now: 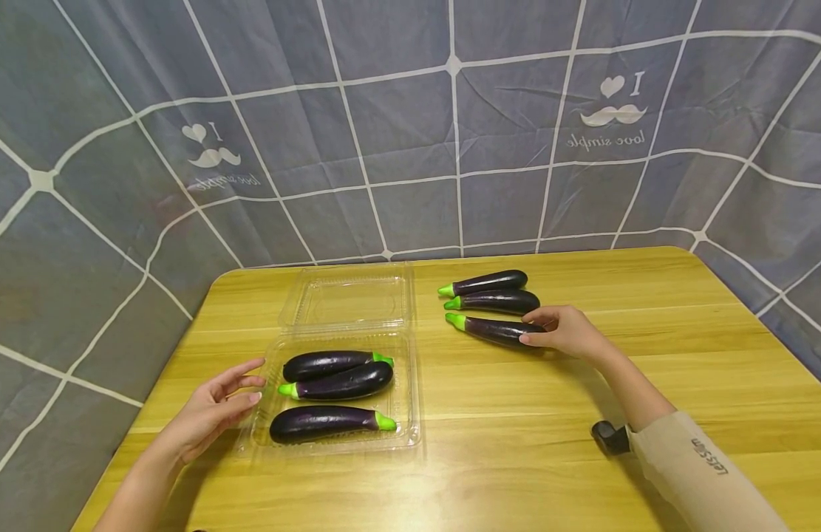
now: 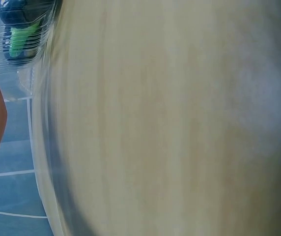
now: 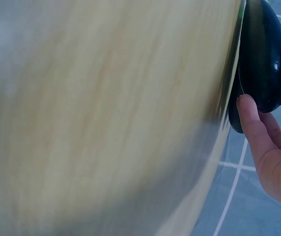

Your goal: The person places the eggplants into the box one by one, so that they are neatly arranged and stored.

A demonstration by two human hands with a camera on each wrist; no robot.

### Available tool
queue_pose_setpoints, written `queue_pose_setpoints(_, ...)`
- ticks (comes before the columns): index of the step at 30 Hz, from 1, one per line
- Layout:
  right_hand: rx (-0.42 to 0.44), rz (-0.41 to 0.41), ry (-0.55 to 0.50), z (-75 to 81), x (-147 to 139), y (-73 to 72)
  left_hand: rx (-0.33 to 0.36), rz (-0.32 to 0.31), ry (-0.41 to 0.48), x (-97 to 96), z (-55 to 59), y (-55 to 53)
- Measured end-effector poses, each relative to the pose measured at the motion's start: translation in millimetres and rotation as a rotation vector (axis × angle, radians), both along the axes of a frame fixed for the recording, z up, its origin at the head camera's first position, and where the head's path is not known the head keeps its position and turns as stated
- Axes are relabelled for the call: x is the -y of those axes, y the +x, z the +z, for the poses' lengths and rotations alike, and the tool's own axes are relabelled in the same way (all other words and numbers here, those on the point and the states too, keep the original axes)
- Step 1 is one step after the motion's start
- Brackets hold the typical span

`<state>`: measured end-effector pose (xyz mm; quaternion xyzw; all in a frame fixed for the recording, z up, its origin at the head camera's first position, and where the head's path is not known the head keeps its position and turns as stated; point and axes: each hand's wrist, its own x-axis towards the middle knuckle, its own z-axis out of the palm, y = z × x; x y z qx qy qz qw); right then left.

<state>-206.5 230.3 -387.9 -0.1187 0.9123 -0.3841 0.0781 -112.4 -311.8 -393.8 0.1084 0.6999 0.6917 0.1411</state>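
Observation:
At the right, my right hand (image 1: 567, 334) grips the blunt end of a dark purple eggplant (image 1: 491, 330), thumb on the near side and fingers on the far side. Its green stem end points left. In the right wrist view the fingers curve round the glossy end of that eggplant (image 3: 266, 59). My left hand (image 1: 210, 410) is beside the left edge of a clear plastic clamshell container (image 1: 414, 399), its fingers loosely spread and holding nothing. Inside the container lie three eggplants: a far one (image 1: 326, 364), a middle one (image 1: 350, 382) and a near one (image 1: 324, 423).
Two more eggplants, one at the back (image 1: 493, 281) and one before it (image 1: 499, 301), lie just beyond the gripped one. The container's lid (image 1: 357, 299) is folded back on the wooden table (image 1: 503, 458). A grey checked curtain (image 1: 410, 133) stands behind the table.

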Motion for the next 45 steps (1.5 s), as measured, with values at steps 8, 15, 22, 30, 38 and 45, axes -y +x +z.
queue_pose_setpoints(8,-0.013,0.002,-0.024,3.9,0.9,2.8,0.008,0.005,-0.006,-0.2,0.0,0.7)
queue_pose_setpoints(15,-0.01,0.0,-0.019,10.0,0.6,5.3,0.013,0.009,-0.019,-0.1,2.0,0.4)
queue_pose_setpoints(22,-0.012,-0.001,-0.055,17.1,4.5,7.4,0.016,0.022,-0.05,-0.8,4.5,0.6)
queue_pose_setpoints(30,-0.008,0.023,-0.068,25.1,8.8,10.5,0.023,0.028,-0.068,-0.5,5.3,0.9)
queue_pose_setpoints(38,-0.045,0.05,-0.06,32.1,15.3,9.6,0.014,0.021,-0.046,-0.1,3.5,1.1)
queue_pose_setpoints(45,-0.054,0.059,-0.033,39.3,23.8,8.7,0.02,0.029,-0.055,-0.9,4.0,1.8)
